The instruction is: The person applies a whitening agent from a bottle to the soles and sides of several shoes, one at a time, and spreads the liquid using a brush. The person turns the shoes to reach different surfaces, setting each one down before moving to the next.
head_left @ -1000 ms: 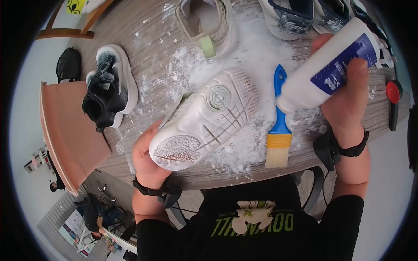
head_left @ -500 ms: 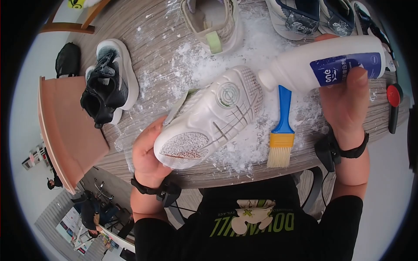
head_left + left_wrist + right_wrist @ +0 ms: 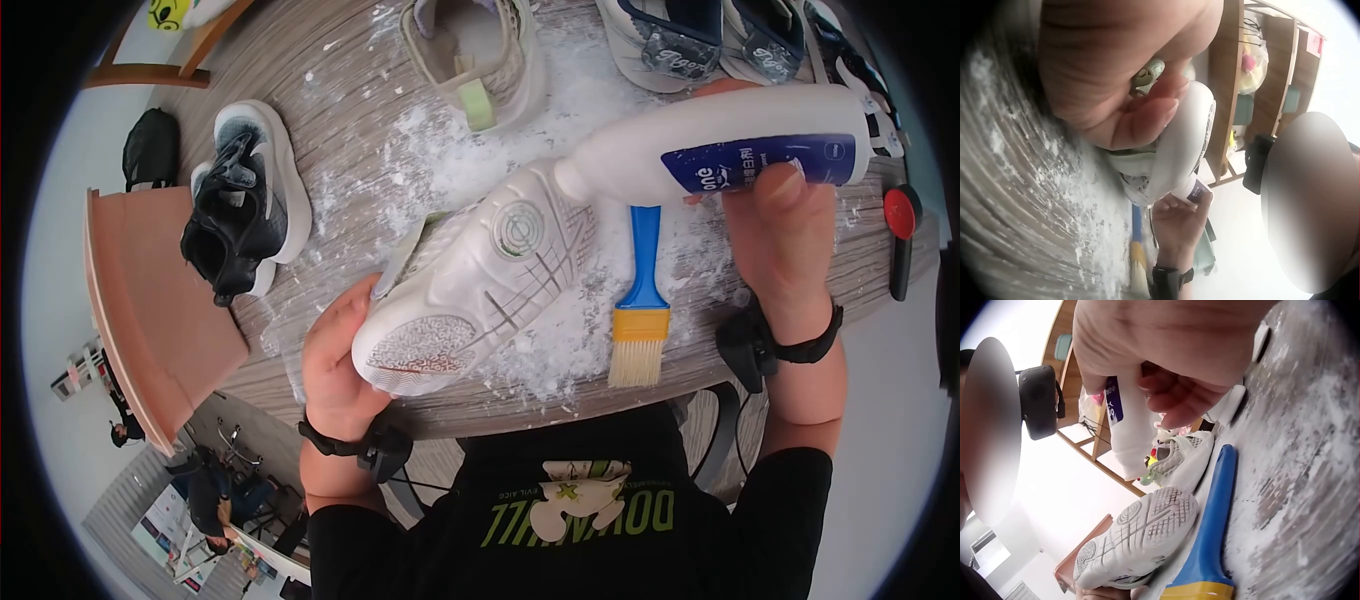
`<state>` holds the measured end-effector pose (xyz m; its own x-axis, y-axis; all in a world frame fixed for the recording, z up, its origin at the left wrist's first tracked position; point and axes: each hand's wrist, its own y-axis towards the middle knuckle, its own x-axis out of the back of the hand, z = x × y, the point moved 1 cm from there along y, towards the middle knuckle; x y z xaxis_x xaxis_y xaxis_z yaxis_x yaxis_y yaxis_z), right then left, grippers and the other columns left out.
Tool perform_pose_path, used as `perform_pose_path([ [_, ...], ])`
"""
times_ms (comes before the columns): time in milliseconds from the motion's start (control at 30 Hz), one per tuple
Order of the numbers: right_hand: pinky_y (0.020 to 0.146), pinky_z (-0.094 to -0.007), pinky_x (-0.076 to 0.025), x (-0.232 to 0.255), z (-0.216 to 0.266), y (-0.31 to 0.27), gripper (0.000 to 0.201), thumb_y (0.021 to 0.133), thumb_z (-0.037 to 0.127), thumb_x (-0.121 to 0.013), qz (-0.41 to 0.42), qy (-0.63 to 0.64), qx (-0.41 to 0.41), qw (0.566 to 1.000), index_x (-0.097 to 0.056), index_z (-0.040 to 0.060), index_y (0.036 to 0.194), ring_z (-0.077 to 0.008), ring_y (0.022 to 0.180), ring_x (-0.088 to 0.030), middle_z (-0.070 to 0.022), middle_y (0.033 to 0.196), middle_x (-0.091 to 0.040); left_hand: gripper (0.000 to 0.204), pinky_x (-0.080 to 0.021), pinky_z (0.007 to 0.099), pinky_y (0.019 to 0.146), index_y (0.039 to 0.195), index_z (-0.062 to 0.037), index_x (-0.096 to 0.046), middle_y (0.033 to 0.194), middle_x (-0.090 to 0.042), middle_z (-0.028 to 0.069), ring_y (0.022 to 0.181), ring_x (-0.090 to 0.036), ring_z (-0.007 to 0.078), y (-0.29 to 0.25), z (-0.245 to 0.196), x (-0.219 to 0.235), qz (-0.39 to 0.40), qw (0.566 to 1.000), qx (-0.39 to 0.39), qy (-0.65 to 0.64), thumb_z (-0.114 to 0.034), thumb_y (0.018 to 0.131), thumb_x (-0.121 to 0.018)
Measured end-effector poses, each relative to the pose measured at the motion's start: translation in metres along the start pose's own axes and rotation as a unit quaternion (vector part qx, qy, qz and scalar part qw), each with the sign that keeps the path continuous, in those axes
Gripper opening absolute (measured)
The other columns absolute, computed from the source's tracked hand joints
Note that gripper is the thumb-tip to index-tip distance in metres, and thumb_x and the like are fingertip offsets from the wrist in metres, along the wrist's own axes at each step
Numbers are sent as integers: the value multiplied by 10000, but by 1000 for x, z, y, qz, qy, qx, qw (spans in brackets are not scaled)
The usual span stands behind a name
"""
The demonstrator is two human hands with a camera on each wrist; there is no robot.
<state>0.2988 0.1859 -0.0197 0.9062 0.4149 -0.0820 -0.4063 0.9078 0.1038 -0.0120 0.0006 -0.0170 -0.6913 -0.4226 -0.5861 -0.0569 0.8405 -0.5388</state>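
Observation:
My left hand [image 3: 340, 350] grips a white sneaker [image 3: 420, 320] by its heel end, at the lower left of the head view. The shoe's patterned sole faces the head camera and its toe points up and to the right. My right hand [image 3: 785, 225] holds a white plastic bottle [image 3: 610, 155] with a blue label, tipped nearly level. The bottle's narrow mouth overlaps the toe end of the sole in the head view. In the right wrist view the bottle [image 3: 1132, 440] points down toward the sole [image 3: 1141, 534].
White powder [image 3: 440, 150] is scattered over the wooden table. A blue-handled brush [image 3: 645, 260] lies below the bottle. The matching sneaker [image 3: 520, 90] stands at the back, black shoes [image 3: 240, 200] left, dark-heeled shoes [image 3: 680, 50] back right. A red-and-black scoop [image 3: 902, 215] lies at the right edge.
The bottle has swung from a steep slant to nearly level, and its mouth has moved left to the toe end of the sole. The left hand and sneaker have barely shifted.

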Motion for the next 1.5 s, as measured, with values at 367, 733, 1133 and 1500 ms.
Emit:
perform_pose_path([
  [367, 687, -299, -539, -9, 5, 0, 743, 822, 573, -737, 40, -20, 19, 999, -586, -28, 1233, -196, 920, -660, -180, 1267, -595, 439, -550, 376, 447, 1326, 45, -512, 1123, -673, 208, 739, -700, 318, -1, -4, 0, 27, 998, 38, -40, -247, 1019, -396],
  [733, 691, -288, -548, -3, 1, -1, 735, 837, 590, -711, 44, -73, 38, 996, -589, -20, 1228, -188, 888, -663, -168, 1275, -598, 513, -467, 312, 340, 1300, 129, -464, 955, -670, 224, 514, -634, 246, -2, -5, -12, -90, 994, 44, 38, -298, 1016, -451],
  [1133, 1005, -388, -457, 15, -10, -13, 778, 851, 586, -699, -105, 96, 44, 989, -505, -3, 1319, -234, 1147, -571, -120, 1254, -577, 427, -490, 296, 734, 1024, 38, -628, 910, -680, 93, 796, -640, 172, -19, 6, -8, 8, 951, -168, 259, -376, 931, -672],
  [1500, 660, -299, -448, -14, 21, -14, 728, 808, 683, -684, -111, -70, 137, 982, -585, 2, 1046, -187, 778, -546, -86, 941, -559, 322, -404, 312, 563, 849, 3, -652, 718, -618, 99, 600, -568, 209, -19, 0, -23, 119, 808, -290, 499, -312, 878, -717],
])
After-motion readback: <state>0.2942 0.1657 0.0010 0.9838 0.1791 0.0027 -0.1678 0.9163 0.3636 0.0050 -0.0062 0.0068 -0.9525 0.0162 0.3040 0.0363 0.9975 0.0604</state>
